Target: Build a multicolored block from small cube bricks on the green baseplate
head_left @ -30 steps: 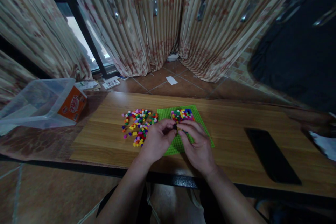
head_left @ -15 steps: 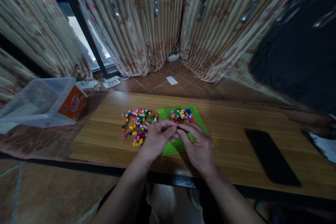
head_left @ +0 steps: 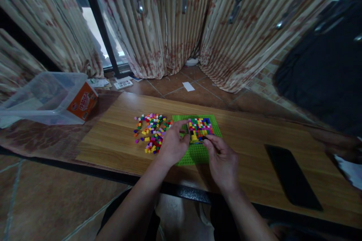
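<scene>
My right hand [head_left: 224,163] has its thumb and forefinger drawn close together at the near right corner of the block build [head_left: 199,125]; I can't tell from here whether they grip a brick. My left hand [head_left: 173,144] curves along the build's left side, thumb and fingers parted, and I see nothing in its grasp. The build sits on the green baseplate [head_left: 198,157]. Left of that, loose bricks [head_left: 155,120] scatter over the table [head_left: 110,139]. Farther out, I have a clear bin [head_left: 42,117] at far left and a flat black slab [head_left: 292,177] at right.
</scene>
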The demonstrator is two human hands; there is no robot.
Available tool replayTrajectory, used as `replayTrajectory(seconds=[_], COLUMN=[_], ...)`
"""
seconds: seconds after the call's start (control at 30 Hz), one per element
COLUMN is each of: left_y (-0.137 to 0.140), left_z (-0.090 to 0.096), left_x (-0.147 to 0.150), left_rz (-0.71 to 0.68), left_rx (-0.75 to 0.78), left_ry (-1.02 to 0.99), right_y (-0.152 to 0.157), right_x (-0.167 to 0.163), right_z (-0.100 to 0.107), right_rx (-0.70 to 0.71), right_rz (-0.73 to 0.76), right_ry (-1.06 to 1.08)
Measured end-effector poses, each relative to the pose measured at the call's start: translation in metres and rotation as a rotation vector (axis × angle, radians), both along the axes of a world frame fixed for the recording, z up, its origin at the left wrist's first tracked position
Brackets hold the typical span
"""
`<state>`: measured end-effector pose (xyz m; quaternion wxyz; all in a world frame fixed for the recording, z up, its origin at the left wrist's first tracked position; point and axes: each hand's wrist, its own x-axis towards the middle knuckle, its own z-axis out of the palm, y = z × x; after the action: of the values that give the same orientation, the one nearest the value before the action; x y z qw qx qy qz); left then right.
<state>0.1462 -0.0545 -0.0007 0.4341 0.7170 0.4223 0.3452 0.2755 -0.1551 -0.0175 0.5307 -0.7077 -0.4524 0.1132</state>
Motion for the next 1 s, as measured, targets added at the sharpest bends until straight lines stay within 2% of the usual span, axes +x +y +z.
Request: replayTrajectory(seconds=[0.13,0.23,0.37,0.5,0.73,1.0], left_y=[0.012,0.02,0.022,0.014,-0.016,-0.031], left_z=[0.001,0.001,0.002,-0.004,-0.013,-0.016], left_x=[0.004,0.003,0.001,0.007,0.033,0.046], left_rz=[-0.156,-0.286,-0.34,-0.283,-0.054,0.04], left_rx=[0.091,0.069,0.074,0.137,0.213,0.266], left_ry=[0.017,0.052,0.091,0.132,0.256,0.297], right_y=[0.0,-0.003,-0.006,-0.007,-0.011,-0.015], right_x=[-0.002,-0.001,0.001,0.006,0.033,0.045], right_z=[-0.003,-0.004,-0.004,-0.003,-0.007,-0.014], right_rx=[0.019,0.006,-0.045,-0.03,0.001,0.016], right_rz=[-0.002,-0.008,-0.008,-0.035,-0.135,-0.131], right_ry=[0.104,0.136,0.104,0.092,0.062,0.09])
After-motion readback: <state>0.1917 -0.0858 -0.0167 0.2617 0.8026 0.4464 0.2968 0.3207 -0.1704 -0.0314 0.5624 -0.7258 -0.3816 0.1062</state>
